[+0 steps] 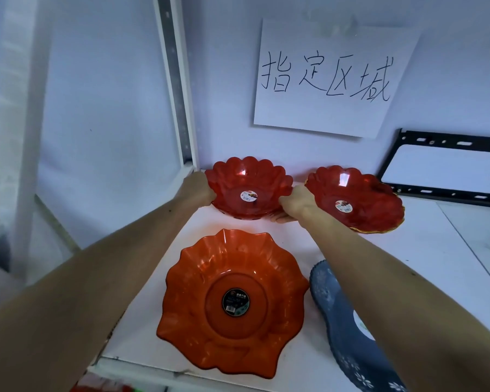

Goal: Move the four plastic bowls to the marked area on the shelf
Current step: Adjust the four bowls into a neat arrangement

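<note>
A red scalloped bowl (248,185) sits at the back left of the white shelf (425,250). My left hand (198,190) grips its left rim and my right hand (297,203) grips its right rim. A second red bowl (359,199) with a gold edge rests just to its right. Nearer to me lies a large orange wavy-edged bowl (232,301). A blue-grey patterned bowl (343,332) lies at the front right, partly hidden under my right forearm. On the wall behind hangs a paper sign (331,77) with handwritten characters.
A white upright post (178,89) of the shelf frame stands at the back left corner. A black metal bracket (447,168) leans against the wall at the back right. The shelf's front edge (142,369) runs below the orange bowl.
</note>
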The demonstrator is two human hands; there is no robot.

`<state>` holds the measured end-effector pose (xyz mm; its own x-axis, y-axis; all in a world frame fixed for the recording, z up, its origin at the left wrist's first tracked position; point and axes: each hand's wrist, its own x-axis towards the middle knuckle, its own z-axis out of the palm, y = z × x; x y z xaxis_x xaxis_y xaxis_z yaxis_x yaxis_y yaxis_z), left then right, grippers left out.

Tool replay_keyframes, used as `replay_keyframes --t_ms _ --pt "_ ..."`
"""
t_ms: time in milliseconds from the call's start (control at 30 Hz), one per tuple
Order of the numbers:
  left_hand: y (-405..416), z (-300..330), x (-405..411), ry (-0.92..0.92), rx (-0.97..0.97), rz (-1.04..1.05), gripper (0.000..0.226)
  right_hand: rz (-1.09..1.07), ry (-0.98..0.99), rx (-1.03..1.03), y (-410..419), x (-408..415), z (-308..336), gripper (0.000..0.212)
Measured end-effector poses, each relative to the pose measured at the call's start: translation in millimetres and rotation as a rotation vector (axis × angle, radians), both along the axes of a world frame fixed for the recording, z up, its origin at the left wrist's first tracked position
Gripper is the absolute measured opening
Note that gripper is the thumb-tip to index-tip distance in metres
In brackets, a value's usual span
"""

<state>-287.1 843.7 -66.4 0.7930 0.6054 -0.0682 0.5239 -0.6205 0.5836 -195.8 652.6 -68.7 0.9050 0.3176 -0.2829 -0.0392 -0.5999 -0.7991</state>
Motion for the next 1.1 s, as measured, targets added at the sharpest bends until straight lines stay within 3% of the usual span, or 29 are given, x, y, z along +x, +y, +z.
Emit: replay_keyframes --t_ms 167,267,367,567,667,833,933,1033,1100 --pt "0.1 0.6 -5.1 -0.016 -0.013 -0.04 0.01 -0.026 0.004 0.013 -2.8 -3.6 2.4 0.028" --pt "-2.7 1.5 -10.8 -0.013 -0.025 -0.035 0.035 -0.053 0.006 0.042 -9.6 -9.5 2.8 0.037" --pt "-9.1 3.4 -20.4 -0.015 -0.024 0.003 0.05 -0.055 -0.012 0.026 -22.1 -19.4 6.3 0.032" --pt "-26.8 3.5 -53.2 0.039 -0.036 0.045 0.046 0.027 -0.063 -0.047 -56.8 -43.5 10.5 0.04" --pt "-35.9 0.4 -81.5 0.108 -0.02 0.032 0.067 0.167 -0.198 -0.164 -73.2 -56.8 6.8 0.039" --pt "-44.7 -3.6 -127.8 0.202 0.016 0.024 0.077 0.288 -0.299 -0.265 -90.2 -85.2 2.3 0.039" --pt "-46.8 -2.1 -146.4 0.219 0.0 0.029 0.069 0.28 -0.323 -0.317 -93.4 -95.7 -0.4 0.04" --pt "-48.9 0.7 -156.6 0.213 -0.102 0.035 0.043 0.244 -0.326 -0.324 -94.7 -104.2 0.7 0.044" --pt "-50.8 2.9 -160.6 0.248 -0.031 0.036 0.032 0.216 -0.34 -0.337 -96.3 -107.8 3.1 0.042"
